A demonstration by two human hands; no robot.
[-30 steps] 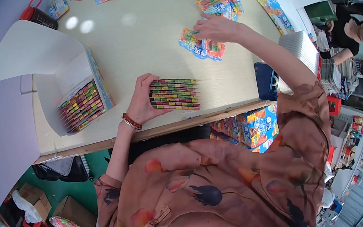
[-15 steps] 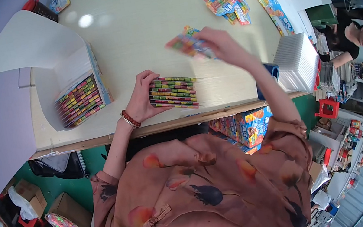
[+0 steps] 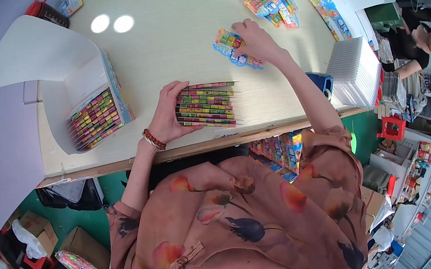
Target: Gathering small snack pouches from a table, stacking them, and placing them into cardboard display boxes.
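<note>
My left hand (image 3: 167,115) is closed around the left end of a row of flat candy packs (image 3: 205,105) standing on edge, their colourful sides facing up. The farthest pack leans slightly apart from the others. Farther right, my right hand (image 3: 261,43) is over a single blue-edged candy pack (image 3: 230,48) lying face up. Its fingers are spread, and the thumb overlaps the pack. To the left stands an open white display box (image 3: 63,65), partly filled with rows of similar packs (image 3: 95,119).
Loose candy packs (image 3: 269,1) lie heaped at the back right, with more along the far edge. A stack of white trays (image 3: 352,72) and another open box (image 3: 318,2) stand at right. A dark bottle (image 3: 48,13) is at back left; another person (image 3: 408,47) works beyond the table.
The blurred pack beside my right hand now appears sharp and flat, with the fingers more spread. An extra pack shows at the far side of the row in my left hand.
</note>
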